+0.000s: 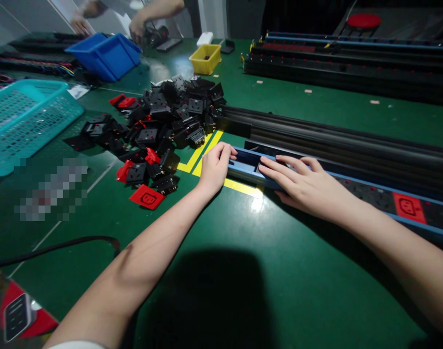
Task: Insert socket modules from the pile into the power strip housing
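The left grip (216, 167) is curled over the end of a long, blue-edged channel (243, 170), apparently grasping it. The right grip (301, 184) lies across the channel with its fingers extended; whether it clasps the walls or only presses, I can't make out, because the hand hides what is under it. The channel stretches along the near part of the desk (210, 225) and off to the right, with black plastic sockets (376, 195) and a red plastic socket (408, 207) in it.

Pressing on one side could leave an insert crooked; a part sliding along the gap could nip the left fingertips. A sideways push might skid the channel over the smooth desk into the loose heap of black and red plastic modules (159, 114) beyond its end.

The desk is glossy green, marked with yellow tape (239, 187). Long black rails (334, 135) lie just behind the channel. Farther round are a teal perforated basket (32, 121), a blue plastic bin (123, 58) and a small yellow bin (205, 64). Across the desk show another person's arms (163, 9); a round red stool (363, 21) stands beyond.
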The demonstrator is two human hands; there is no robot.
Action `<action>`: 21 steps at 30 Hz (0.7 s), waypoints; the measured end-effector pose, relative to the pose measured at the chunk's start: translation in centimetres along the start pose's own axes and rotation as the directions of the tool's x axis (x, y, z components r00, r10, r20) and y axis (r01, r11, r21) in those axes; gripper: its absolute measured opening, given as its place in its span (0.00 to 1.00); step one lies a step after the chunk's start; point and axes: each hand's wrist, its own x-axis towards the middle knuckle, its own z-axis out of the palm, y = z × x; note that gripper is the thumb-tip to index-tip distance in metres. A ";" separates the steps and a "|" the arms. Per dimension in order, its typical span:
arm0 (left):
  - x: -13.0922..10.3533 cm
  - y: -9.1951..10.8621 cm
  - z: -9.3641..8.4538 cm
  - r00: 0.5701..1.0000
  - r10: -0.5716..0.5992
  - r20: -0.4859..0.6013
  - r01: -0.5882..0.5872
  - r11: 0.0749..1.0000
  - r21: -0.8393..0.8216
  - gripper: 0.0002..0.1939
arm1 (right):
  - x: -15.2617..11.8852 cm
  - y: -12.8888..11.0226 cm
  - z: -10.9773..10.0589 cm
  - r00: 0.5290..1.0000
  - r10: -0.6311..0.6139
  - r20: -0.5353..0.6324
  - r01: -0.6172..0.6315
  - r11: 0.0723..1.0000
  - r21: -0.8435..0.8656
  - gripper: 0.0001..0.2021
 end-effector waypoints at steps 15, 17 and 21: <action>0.1 0.1 -0.5 0.999 0.010 -0.042 -0.012 0.998 -0.054 0.16 | 0.7 1.9 -0.4 0.999 0.029 0.024 -0.036 0.926 0.377 0.31; 0.9 0.7 -1.4 0.997 0.020 -0.077 -0.023 0.999 -0.047 0.16 | 0.4 1.4 0.0 1.000 -0.002 -0.001 0.002 0.972 0.237 0.34; 5.2 2.0 -6.2 0.968 0.048 -0.245 -0.060 0.997 -0.042 0.13 | 0.1 1.1 0.2 0.997 -0.079 0.018 0.074 0.980 0.186 0.39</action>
